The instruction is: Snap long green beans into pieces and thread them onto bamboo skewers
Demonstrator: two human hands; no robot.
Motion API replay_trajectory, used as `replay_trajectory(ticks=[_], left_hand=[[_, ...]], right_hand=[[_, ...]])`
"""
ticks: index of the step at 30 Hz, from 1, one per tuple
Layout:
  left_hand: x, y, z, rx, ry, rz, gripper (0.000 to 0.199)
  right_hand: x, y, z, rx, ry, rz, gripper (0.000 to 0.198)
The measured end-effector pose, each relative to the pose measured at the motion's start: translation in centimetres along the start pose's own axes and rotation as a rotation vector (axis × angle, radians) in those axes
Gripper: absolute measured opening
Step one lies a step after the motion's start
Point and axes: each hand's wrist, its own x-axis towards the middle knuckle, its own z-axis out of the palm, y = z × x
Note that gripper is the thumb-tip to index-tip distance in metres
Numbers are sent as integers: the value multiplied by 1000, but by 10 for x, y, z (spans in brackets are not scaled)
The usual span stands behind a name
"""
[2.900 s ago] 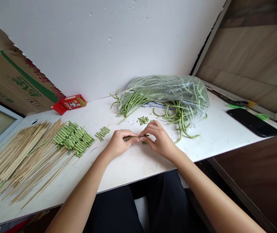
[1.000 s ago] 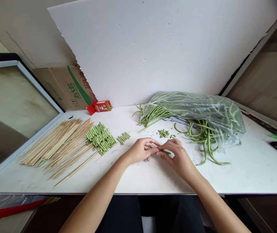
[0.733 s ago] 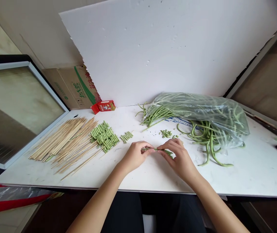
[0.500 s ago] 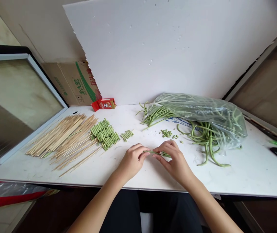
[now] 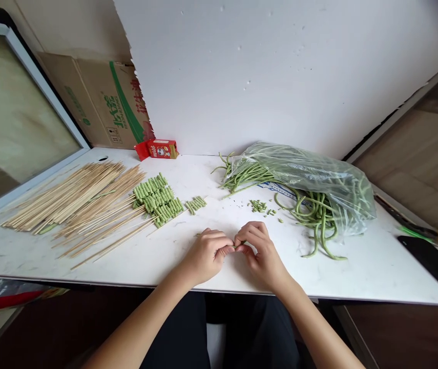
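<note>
Head view. We see the left hand (image 5: 210, 253) and right hand (image 5: 260, 251) nearly meeting above the table (image 5: 376, 271), fingertips pinched on a bean (image 5: 234, 246) mostly hidden between them. With the hands as clock centre, we judge the work partly done: skewered pieces (image 5: 159, 201) lie piled at ten o'clock and short bits (image 5: 257, 206) at one; bare sticks (image 5: 73, 200), past ten, and long beans (image 5: 321, 220), spilling from the bag (image 5: 351, 200) at two, appear left over.

White tabletop (image 5: 360, 271) (smudged): skewers (image 5: 70, 195), bagged beans (image 5: 314, 177), red box (image 5: 164, 149).
</note>
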Motion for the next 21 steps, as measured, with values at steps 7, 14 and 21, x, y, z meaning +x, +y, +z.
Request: replay_trajectory(ticks=[7, 14, 21], left_hand=[[0, -2, -1, -70, -47, 9, 28], [-2, -4, 1, -133, -59, 12, 24], [0, -2, -2, -64, 83, -21, 19]], right_hand=[[0, -2, -2, 60, -70, 18, 33], [-1, 1, -6, 181, -157, 39, 18], [0, 6, -11, 48, 0, 68, 8]])
